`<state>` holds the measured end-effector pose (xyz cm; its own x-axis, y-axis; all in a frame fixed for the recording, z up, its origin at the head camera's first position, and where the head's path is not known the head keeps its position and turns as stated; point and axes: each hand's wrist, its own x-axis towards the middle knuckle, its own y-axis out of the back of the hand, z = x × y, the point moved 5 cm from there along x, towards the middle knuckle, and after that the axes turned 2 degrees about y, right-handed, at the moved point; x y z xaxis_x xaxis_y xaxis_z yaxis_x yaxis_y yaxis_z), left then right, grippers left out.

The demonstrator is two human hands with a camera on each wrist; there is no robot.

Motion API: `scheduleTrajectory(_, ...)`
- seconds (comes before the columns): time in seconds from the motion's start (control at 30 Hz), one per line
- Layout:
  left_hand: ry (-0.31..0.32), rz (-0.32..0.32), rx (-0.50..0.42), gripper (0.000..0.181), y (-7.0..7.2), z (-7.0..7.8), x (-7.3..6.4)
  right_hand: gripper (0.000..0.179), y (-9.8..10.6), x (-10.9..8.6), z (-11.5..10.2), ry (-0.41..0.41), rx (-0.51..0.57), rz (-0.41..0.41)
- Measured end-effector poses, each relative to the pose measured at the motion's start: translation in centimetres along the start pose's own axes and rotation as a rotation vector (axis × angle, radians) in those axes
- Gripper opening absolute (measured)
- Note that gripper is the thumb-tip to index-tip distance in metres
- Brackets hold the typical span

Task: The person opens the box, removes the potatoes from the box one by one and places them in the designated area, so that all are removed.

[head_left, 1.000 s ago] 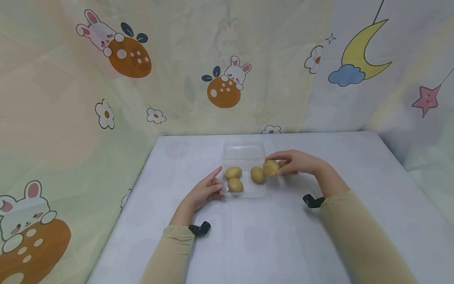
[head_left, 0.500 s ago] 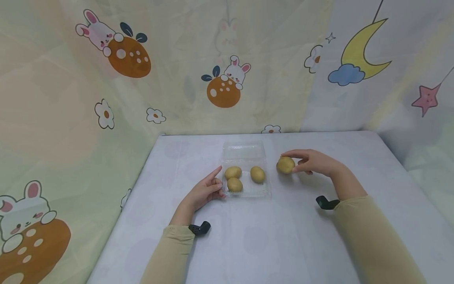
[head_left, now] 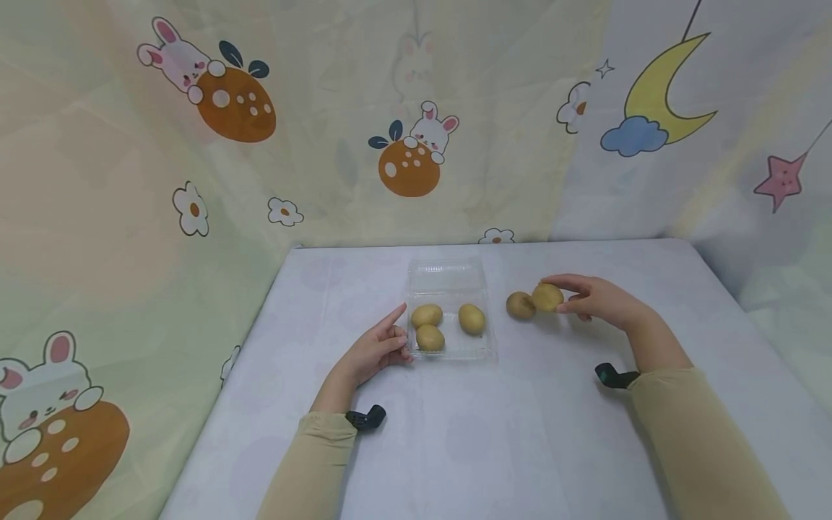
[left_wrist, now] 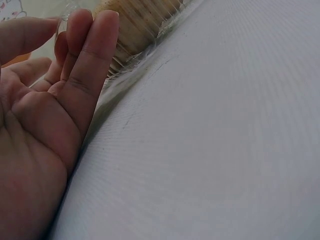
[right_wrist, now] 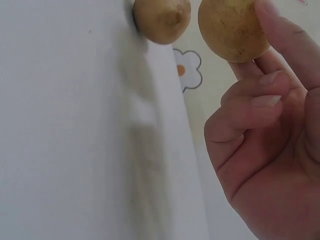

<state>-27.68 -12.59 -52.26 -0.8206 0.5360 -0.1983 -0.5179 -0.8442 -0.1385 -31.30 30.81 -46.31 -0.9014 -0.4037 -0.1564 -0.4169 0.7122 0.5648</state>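
Against the left edge of an opened clear plastic clamshell box, my left hand holds the rim, index finger stretched along it. In the left wrist view, bent fingers lie by the clear wall. Three potatoes sit inside: two touching each other at the left, one at the right. To the right of the box, my right hand pinches another potato between thumb and fingertips, raised off the table. Just left of it a browner potato rests on the table.
A white cloth-covered table carries everything. The box's lid lies folded back toward the rear. Printed fabric walls enclose the table's back and sides. A small black device sits at each wrist.
My right hand has moved right with its potato, from the box's right edge past the loose potato, which now shows fully. The left hand, box and three potatoes have stayed put.
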Motion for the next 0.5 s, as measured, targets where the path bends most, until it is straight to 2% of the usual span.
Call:
scheduleTrajectory(0.27,-0.003,0.0,-0.006,0.073,0.0,0.0,0.0,0.061,-0.1,-0.1,2.2,0.006,0.05,0.021)
scheduleTrajectory(0.5,-0.003,-0.001,0.0,0.073,-0.1,0.1,-0.1,0.063,-0.4,0.0,3.2,-0.024,0.064,0.032)
